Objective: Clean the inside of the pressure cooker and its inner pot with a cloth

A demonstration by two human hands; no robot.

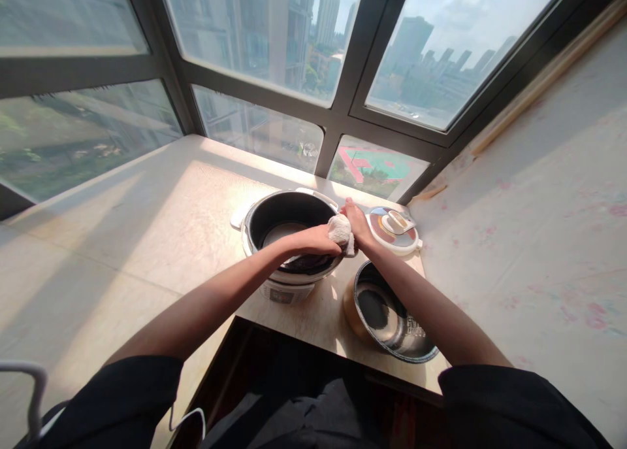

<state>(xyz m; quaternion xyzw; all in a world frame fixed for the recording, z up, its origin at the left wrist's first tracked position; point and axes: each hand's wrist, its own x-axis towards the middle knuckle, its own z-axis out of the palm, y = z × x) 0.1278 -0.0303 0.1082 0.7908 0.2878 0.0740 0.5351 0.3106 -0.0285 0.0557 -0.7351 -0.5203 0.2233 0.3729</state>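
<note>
An electric pressure cooker (pixel 287 295) stands on the pale counter with its top open and a dark cavity showing. My left hand (pixel 321 240) reaches across that opening to the right side of the rim, closed on a bunched whitish cloth (pixel 339 229). Just beyond the cloth, my right hand (pixel 358 223) is closed at the cooker's right edge; its fingers are partly hidden, and it appears to grip the rim. Beneath my right forearm a metal inner pot (pixel 375 305) rests tilted, golden outside and shiny inside, partly covered by that arm.
A round lid (pixel 394 230) with a light handle lies behind the inner pot, near the patterned wall (pixel 553 240). Dark-framed windows (pixel 337 119) border the counter (pixel 122 240) at the back. A white cable (pixel 189 415) hangs at lower left, by the counter's front edge.
</note>
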